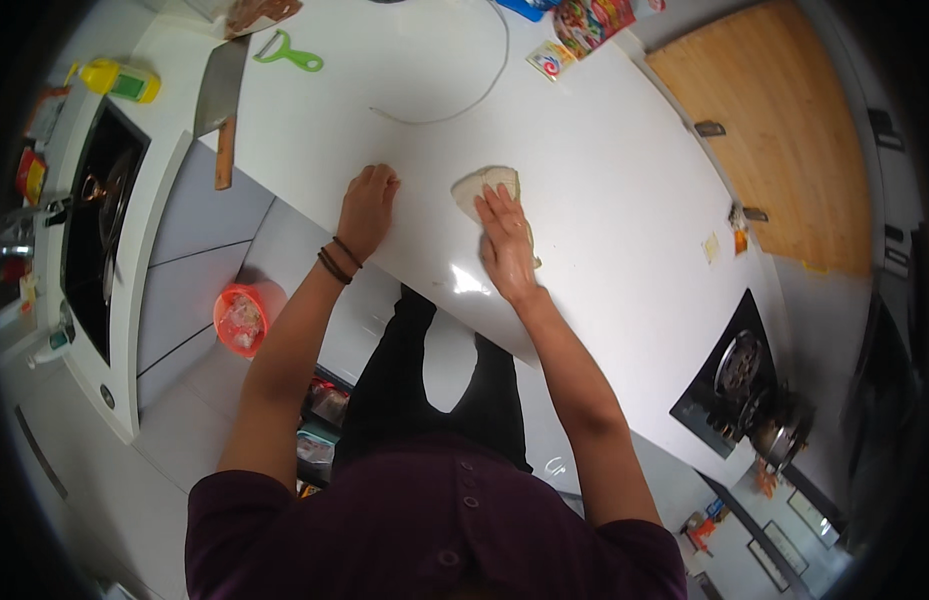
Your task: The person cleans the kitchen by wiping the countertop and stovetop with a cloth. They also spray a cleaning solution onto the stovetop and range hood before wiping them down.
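My right hand (507, 244) lies palm down on a folded beige cloth (475, 187), pressing it against the white countertop (607, 187). Part of the cloth sticks out beyond the fingertips and along the right side of the palm. To the left, my left hand (369, 206) rests near the counter's front edge with its fingers curled in. Nothing shows in that hand, and dark bands circle its wrist.
A cleaver (222, 112) lies at the left, its wooden handle jutting past the counter edge. Beyond are a green peeler (290, 52), a thin cord (479, 101) and food packets (588, 26). A cooktop (727, 375) is at right; a red bin (243, 319) stands below left.
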Tool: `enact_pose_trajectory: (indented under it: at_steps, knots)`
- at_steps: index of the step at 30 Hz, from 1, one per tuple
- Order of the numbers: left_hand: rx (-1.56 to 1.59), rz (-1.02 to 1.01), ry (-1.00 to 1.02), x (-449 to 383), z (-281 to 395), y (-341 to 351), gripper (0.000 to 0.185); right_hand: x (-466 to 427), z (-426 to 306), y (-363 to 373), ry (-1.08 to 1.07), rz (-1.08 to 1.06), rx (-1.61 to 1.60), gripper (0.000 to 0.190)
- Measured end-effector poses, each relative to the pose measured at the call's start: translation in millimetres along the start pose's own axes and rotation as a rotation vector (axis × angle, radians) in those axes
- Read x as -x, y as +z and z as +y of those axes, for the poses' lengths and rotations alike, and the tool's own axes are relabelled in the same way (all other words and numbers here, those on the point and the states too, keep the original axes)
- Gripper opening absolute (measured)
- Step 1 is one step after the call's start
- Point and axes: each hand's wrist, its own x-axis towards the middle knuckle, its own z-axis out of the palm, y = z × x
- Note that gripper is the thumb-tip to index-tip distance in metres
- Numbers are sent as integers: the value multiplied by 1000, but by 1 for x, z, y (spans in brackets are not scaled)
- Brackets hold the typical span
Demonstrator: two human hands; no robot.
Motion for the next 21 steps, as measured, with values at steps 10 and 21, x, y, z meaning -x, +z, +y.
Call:
enact_pose_trajectory:
  at_steps: [10,21]
  knots:
    - [415,106,-319,75,23,-36,14,240,18,-39,701,385,360,56]
    - [798,253,-703,200,15,-22,11,9,-38,54,147,146,74,62]
